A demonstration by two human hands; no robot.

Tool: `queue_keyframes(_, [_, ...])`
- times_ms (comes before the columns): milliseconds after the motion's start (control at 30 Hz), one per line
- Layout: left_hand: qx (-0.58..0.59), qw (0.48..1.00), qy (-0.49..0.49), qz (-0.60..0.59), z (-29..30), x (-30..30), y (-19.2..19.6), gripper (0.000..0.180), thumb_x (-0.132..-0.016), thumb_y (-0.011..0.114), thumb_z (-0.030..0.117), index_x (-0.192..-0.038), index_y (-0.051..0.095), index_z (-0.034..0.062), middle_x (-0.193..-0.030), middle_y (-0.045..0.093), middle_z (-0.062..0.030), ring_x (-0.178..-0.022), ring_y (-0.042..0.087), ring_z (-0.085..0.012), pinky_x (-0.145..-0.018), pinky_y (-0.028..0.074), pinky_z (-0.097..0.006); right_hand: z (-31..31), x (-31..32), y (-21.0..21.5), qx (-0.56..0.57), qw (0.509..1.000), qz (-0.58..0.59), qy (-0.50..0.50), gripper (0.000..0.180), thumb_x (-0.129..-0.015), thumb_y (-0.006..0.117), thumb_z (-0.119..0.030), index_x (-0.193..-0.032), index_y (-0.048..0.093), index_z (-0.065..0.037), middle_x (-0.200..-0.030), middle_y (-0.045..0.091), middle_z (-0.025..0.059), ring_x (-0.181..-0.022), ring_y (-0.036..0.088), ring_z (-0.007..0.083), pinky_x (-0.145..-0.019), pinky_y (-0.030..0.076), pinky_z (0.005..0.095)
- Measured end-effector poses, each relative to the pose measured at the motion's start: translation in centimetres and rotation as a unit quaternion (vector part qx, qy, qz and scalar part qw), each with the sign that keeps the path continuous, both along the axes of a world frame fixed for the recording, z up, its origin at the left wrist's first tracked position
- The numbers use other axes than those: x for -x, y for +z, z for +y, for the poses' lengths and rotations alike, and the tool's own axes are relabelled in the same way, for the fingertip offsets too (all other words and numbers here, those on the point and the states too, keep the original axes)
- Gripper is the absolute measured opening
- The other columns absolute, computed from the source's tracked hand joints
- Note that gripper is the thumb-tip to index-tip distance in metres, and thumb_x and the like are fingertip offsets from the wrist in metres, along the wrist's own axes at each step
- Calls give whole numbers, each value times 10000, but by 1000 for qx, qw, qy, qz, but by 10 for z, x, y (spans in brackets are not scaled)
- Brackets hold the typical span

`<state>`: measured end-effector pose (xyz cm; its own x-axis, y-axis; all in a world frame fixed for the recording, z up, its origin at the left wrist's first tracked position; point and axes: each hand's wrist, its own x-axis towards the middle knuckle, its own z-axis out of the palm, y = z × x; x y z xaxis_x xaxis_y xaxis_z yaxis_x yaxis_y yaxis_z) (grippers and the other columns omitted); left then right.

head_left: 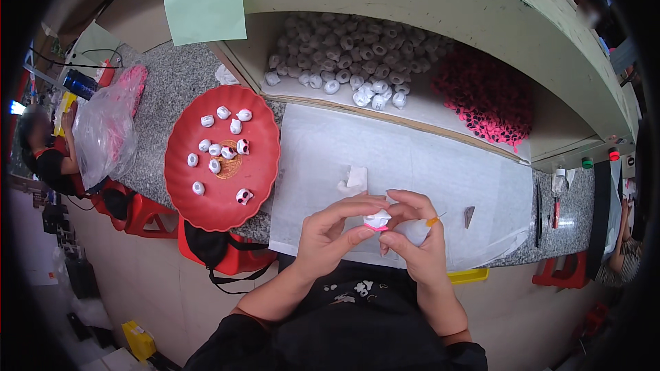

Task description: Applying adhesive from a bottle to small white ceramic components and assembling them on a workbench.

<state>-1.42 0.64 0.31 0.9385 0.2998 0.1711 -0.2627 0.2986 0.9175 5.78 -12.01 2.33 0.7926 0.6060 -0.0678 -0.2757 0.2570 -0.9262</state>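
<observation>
White and small, the little figure (377,219) sat pinched between our left hand (335,232) and right hand (413,237) at six o'clock of the white sheet (412,158) — light, we judged, perhaps fragile — best held by its sides.

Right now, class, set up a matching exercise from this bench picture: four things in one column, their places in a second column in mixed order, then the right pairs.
Things
1. small white piece
2. red plate
3. pile of pink pieces
4. clear plastic bag

Places
A. far left on the speckled counter
B. right side of the shelf recess
C. pinched between the left hand and right hand
D. left of the white sheet, holding small white pieces

Pairs: 1-C, 2-D, 3-B, 4-A
</observation>
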Motion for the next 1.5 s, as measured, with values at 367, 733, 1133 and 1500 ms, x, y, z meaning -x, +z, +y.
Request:
queue_keyframes(367, [-8,1000,-4,-16,-4,2,-2,261,-728,561,-13,-988,535,-11,-990,558,-104,-984,494,-194,-977,230,-395,-7,-1,-11,-8,998,-16,64,262,-695,593,46,-950,538,27,-943,562,97,-754,541,107,-584,459,215])
queue_keyframes(733, [-68,997,30,-12,-7,1,0,249,-726,577,29,-972,554,-1,-972,575,-95,-947,522,-175,-949,279,-382,-4,1,-15,-60,995,65,49,239,-672,612,44,-881,498,27,-870,562,153,-639,561,166,-520,468,260])
queue_keyframes(1133, [-152,987,39,23,-2,0,9,307,-683,609,15,-980,551,-35,-885,575,-121,-824,547,-185,-906,327,-362,-8,-12,-9,1,996,45,83,218,-702,581,0,-909,514,25,-713,540,71,-553,513,112,-476,424,218])
queue_keyframes(1500, [-233,971,40,28,-2,1,6,316,-673,624,51,-977,566,-14,-871,584,-115,-810,553,-196,-876,359,-380,-1,-20,3,134,983,-106,68,80,-704,605,-28,-757,547,-9,-617,512,-11,-578,447,46,-534,354,179])
